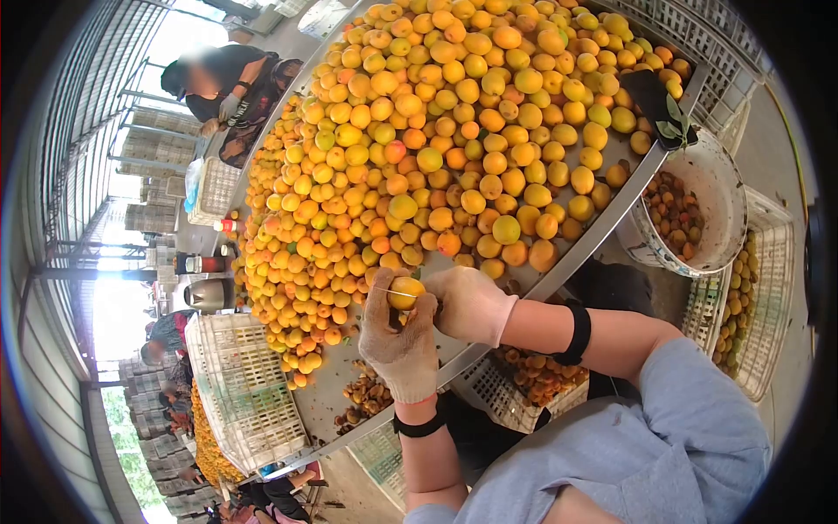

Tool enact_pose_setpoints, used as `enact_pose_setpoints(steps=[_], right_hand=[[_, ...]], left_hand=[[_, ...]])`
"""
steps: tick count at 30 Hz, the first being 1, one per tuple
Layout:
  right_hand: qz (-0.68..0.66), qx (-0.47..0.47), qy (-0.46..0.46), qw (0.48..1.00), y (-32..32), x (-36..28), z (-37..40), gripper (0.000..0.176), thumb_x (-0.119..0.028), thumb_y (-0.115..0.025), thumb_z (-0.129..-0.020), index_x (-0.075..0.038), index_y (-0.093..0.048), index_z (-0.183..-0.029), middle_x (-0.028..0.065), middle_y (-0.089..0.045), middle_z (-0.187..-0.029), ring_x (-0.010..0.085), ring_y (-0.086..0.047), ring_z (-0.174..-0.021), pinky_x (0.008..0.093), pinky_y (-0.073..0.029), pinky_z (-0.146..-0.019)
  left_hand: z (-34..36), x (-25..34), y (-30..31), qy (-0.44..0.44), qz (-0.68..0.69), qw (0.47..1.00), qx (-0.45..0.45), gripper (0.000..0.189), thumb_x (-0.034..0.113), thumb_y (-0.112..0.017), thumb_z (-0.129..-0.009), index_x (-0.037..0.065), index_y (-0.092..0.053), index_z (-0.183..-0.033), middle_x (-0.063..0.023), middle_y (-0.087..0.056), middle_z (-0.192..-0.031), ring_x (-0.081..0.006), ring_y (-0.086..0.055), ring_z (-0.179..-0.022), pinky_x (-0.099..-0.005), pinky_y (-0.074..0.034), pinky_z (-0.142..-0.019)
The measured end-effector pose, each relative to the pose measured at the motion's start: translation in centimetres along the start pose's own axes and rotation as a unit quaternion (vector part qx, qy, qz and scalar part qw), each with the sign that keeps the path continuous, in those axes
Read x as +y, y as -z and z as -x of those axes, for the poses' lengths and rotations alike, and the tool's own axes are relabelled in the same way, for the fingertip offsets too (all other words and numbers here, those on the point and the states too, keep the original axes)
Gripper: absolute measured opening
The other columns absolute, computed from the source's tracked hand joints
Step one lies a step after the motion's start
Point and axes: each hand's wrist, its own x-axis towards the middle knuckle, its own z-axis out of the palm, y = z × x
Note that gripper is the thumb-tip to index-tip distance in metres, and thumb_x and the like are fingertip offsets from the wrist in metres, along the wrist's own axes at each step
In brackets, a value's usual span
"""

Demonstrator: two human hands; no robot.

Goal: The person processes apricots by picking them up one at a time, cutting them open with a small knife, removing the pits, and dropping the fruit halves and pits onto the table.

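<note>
"What does the left hand have?"

"One orange-yellow fruit, pinched between gloved thumb and fingers, above the metal table near its near edge. A thin pale line crosses the skin."

"And the right hand?"

"Also gloved, above the table's near edge, fingers curled just beside the fruit; whether it grips anything, one cannot tell."

"What else is about?"

"A broad heap of fruit covers most of the table. Brownish pieces lie along the table's near side. A bucket stands just outside the table's edge, and a person bends forward beyond its far side."
</note>
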Motion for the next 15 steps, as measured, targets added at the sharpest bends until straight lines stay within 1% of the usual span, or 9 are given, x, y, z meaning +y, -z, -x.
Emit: enact_pose_setpoints(steps=[1,3,5,8,10,11,12,14,15], right_hand=[[-0.017,-0.006,0.013,1.0,-0.5,0.5,-0.1,0.018,-0.016,-0.055,-0.081,-0.006,-0.064,-0.091,0.0157,-0.065,-0.078,0.0352,-0.063,-0.079,0.044,-0.05,-0.069],[-0.034,-0.011,0.027,0.999,-0.2,0.5,-0.2,0.017,-0.017,-0.055,-0.081,-0.005,-0.065,-0.088,0.0147,-0.065,-0.072,0.0323,-0.065,-0.072,0.0418,-0.051,-0.064],[-0.17,-0.228,-0.089,0.955,1.5,-0.3,-0.4,0.019,-0.02,-0.057,-0.08,-0.002,-0.065,-0.08,0.0121,-0.062,-0.063,0.023,-0.062,-0.057,0.0352,-0.05,-0.051],[-0.257,-0.274,-0.11,0.92,0.7,0.9,-0.5,0.023,-0.023,-0.059,-0.079,-0.001,-0.066,-0.077,0.0108,-0.062,-0.064,0.0165,-0.057,-0.051,0.0308,-0.046,-0.044],[-0.235,-0.246,-0.107,0.934,0.6,0.8,-0.7,0.022,-0.022,-0.059,-0.079,-0.001,-0.066,-0.077,0.0105,-0.061,-0.063,0.0171,-0.057,-0.051,0.0307,-0.045,-0.044],[-0.217,-0.218,-0.105,0.946,0.5,0.7,-0.8,0.021,-0.022,-0.059,-0.079,-0.002,-0.066,-0.076,0.0102,-0.061,-0.063,0.0176,-0.056,-0.051,0.0307,-0.045,-0.044],[-0.218,-0.219,-0.103,0.946,0.9,0.9,-0.9,0.021,-0.022,-0.059,-0.079,-0.002,-0.066,-0.076,0.0102,-0.061,-0.063,0.0176,-0.056,-0.051,0.0307,-0.045,-0.044],[-0.084,-0.186,0.005,0.979,2.6,1.7,-1.0,0.02,-0.007,-0.056,-0.077,-0.001,-0.067,-0.093,0.0088,-0.068,-0.078,0.0135,-0.059,-0.06,0.0267,-0.048,-0.054],[-0.196,-0.15,-0.058,0.967,3.3,1.7,-0.9,0.026,-0.009,-0.059,-0.078,-0.003,-0.066,-0.102,0.0075,-0.07,-0.086,0.0106,-0.057,-0.063,0.0253,-0.047,-0.058]], left_hand=[[0.0,-0.1,0.1,-0.071,-0.064,0.995,-0.008,0.04,-0.004,-0.06,-0.082,-0.007,-0.054,-0.121,-0.009,-0.063,-0.103,-0.0108,-0.058,-0.087,-0.0227,-0.049,-0.078],[-0.1,0.1,0.2,-0.066,-0.074,0.995,-0.028,0.041,-0.005,-0.06,-0.081,-0.007,-0.054,-0.121,-0.0091,-0.063,-0.103,-0.0115,-0.058,-0.087,-0.0237,-0.05,-0.078],[-0.2,0.2,0.5,-0.06,-0.085,0.993,-0.05,0.042,-0.006,-0.059,-0.08,-0.006,-0.054,-0.122,-0.0093,-0.063,-0.103,-0.0123,-0.058,-0.087,-0.0248,-0.051,-0.078],[-0.2,0.1,0.8,-0.022,-0.049,0.996,-0.072,0.045,-0.007,-0.058,-0.079,-0.005,-0.052,-0.124,-0.0099,-0.063,-0.105,-0.015,-0.06,-0.09,-0.0262,-0.051,-0.08],[-0.4,0.0,0.7,0.046,0.124,0.988,-0.075,0.042,-0.005,-0.056,-0.082,-0.005,-0.051,-0.124,-0.0113,-0.063,-0.108,-0.0175,-0.062,-0.093,-0.0273,-0.051,-0.081],[-0.7,-0.3,0.8,0.043,0.122,0.989,-0.073,0.042,-0.005,-0.056,-0.082,-0.005,-0.051,-0.124,-0.0113,-0.063,-0.108,-0.0175,-0.062,-0.093,-0.0273,-0.051,-0.081],[-1.1,-0.9,0.9,0.095,0.167,0.981,-0.031,0.038,-0.005,-0.055,-0.084,-0.005,-0.052,-0.122,-0.0115,-0.061,-0.11,-0.02,-0.062,-0.097,-0.0304,-0.052,-0.085],[-1.5,-2.1,1.6,0.149,0.21,0.966,0.011,0.035,-0.006,-0.054,-0.085,-0.004,-0.053,-0.12,-0.0116,-0.058,-0.112,-0.0224,-0.061,-0.101,-0.0336,-0.052,-0.088],[-1.7,-2.7,2.2,0.126,0.201,0.971,0.019,0.033,-0.005,-0.053,-0.086,-0.003,-0.053,-0.119,-0.0108,-0.057,-0.114,-0.0211,-0.061,-0.101,-0.0337,-0.052,-0.088]])
